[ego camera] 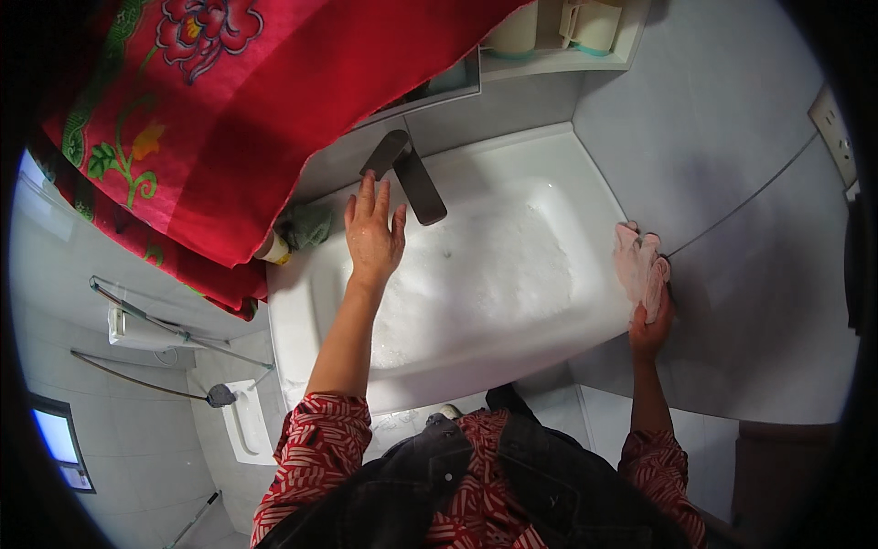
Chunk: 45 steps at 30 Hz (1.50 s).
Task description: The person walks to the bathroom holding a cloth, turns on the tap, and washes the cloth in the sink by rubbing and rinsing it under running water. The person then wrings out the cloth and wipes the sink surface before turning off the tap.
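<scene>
A white washbasin (507,152) with foamy water (480,274) lies in front of me. Over its back left side my left hand (374,237) reaches out flat, fingers apart and holding nothing. Its fingertips overlap the lever of a dark grey faucet (422,189); whether they touch it I cannot tell. At the basin's right rim, my right hand (650,329) grips a wet, crumpled pink cloth (632,264). The cloth rests against the rim's corner by the grey wall and hides part of the fingers.
A red floral towel (274,103) hangs over the upper left. Behind the faucet, a shelf (549,63) holds cups (595,27). A green cloth (309,225) and a small container (278,250) sit at the back left corner. Mops (219,395) and a squat toilet (248,422) are at left; a socket (831,130) is on the right wall.
</scene>
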Motion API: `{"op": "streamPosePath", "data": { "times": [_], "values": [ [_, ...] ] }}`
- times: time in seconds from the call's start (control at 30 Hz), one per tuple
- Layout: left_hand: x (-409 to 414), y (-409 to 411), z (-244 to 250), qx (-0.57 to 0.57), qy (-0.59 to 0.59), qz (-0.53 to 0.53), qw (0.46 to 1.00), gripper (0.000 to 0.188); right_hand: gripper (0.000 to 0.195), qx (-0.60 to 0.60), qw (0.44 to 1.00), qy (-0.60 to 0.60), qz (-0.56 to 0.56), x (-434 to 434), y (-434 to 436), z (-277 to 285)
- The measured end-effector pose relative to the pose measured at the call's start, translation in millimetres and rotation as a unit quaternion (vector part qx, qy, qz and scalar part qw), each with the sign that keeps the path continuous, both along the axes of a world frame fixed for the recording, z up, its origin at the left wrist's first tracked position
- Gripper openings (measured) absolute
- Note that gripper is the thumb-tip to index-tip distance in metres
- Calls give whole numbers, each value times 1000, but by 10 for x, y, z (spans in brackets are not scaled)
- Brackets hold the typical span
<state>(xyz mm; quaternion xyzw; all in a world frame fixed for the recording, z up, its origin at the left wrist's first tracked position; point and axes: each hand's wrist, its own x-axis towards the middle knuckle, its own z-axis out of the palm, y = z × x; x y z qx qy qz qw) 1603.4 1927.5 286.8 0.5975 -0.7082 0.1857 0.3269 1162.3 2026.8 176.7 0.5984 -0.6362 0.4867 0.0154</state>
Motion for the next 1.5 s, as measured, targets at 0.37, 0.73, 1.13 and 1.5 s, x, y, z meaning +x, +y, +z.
{"op": "streamPosePath", "data": {
  "times": [0.37, 0.73, 1.13, 1.5],
  "values": [
    [-237, 397, -945, 159, 107, -146, 971, 20, 50, 16, 999, -18, -29, -8, 20, -98],
    [-479, -21, -1984, 440, -2, 59, 896, 24, 50, 18, 998, 5, -55, -3, 11, -71],
    [-378, -59, -2045, 394, -105, 10, 913, 14, 47, 33, 996, -49, -62, -3, 31, -171],
    [-329, -141, -2167, 408, -42, -28, 912, 17, 46, 4, 999, -16, -34, -7, 19, -133]
  ]
}}
